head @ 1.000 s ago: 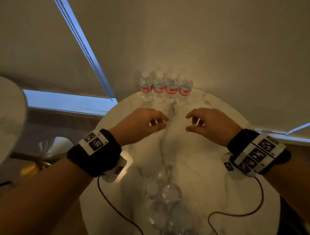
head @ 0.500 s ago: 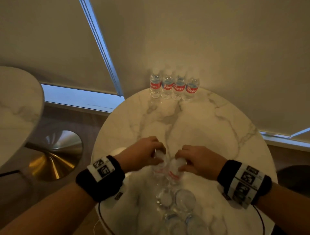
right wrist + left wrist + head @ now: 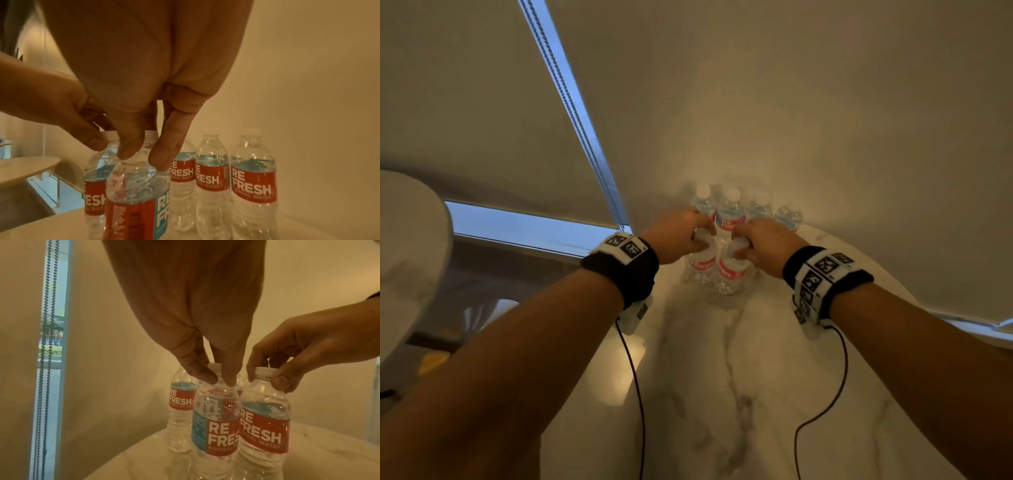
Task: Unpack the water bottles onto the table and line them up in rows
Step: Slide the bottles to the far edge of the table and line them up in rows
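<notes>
Setting: an indoor seating area by a window, of the café, lounge or office break-room kind; which of these cannot be told.
Main table (image 3: 774,394): round, white marble-look top with grey veins, pushed up against the blinds.
Second table (image 3: 410,246): same round pale top, to the left of the main table, on a shiny brass-coloured base (image 3: 434,363).
Blinds (image 3: 791,102): beige roller shades drawn down behind the main table, a beaded pull chain (image 3: 44,353) hanging in the gap between them.
Window (image 3: 527,228): a strip of daylight under the blind left of the main table; greenery outside shows through the gap.
Light: warm, dim.
</notes>
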Motion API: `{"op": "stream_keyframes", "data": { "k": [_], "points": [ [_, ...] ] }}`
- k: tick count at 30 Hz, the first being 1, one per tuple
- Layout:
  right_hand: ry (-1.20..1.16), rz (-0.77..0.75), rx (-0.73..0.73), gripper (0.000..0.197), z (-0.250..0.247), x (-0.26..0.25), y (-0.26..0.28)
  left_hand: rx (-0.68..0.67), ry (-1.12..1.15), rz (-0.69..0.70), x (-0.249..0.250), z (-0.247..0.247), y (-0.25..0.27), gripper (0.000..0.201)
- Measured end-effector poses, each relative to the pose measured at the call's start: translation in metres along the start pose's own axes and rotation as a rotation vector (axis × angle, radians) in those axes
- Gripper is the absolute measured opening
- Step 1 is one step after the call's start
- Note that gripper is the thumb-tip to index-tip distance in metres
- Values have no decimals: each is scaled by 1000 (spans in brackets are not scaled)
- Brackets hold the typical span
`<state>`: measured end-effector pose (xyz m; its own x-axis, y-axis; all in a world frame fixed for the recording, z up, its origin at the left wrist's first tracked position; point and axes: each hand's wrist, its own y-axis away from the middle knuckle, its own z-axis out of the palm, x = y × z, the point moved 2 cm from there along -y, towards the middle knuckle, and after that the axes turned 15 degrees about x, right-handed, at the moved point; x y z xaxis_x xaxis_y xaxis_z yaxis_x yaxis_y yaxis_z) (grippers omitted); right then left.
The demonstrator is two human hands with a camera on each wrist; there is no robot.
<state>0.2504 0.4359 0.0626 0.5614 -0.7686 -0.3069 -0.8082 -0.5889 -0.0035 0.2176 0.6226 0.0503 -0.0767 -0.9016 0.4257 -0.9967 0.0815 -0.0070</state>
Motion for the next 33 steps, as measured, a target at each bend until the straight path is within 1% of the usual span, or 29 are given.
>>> {"op": "stream_keyframes", "data": {
  "k": [3,8,11,13,15,18,19,21,23,25,29,31,33],
  "points": [
    [32,-3,24,36,2,0,-26,-4,-36,50,-8,-6,-22,35],
    [23,-15,47,32,8,2,-49,9,-74,116,-14,-15,-39,34],
    [18,-18,55,31,11,4,-53,24,-69,124,-15,-15,-39,34],
    [9,-12,55,33,12,4,-52,33,-61,97,-16,-14,-36,36],
    [3,4,56,40,11,4,-50,53,-51,57,-16,-15,-32,43],
    [-6,45,68,65,1,5,-38,98,-30,-8,-16,-17,-18,59],
    [-10,61,73,70,-4,4,-29,123,-18,-25,-15,-19,-10,63],
    [-24,83,85,68,-16,2,-6,190,19,-50,-12,-23,11,64],
    [-48,93,66,59,-27,-1,27,239,55,-41,-2,-28,41,57],
    [-53,88,24,52,-33,-5,66,241,94,-16,15,-29,78,46],
    [-73,23,-69,43,-34,-20,154,154,234,35,56,-21,158,28],
    [-116,-7,-132,40,-29,-31,200,80,309,33,76,-10,200,24],
    [-184,-34,-179,40,-24,-43,242,1,357,28,94,1,240,23]
  ]
}}
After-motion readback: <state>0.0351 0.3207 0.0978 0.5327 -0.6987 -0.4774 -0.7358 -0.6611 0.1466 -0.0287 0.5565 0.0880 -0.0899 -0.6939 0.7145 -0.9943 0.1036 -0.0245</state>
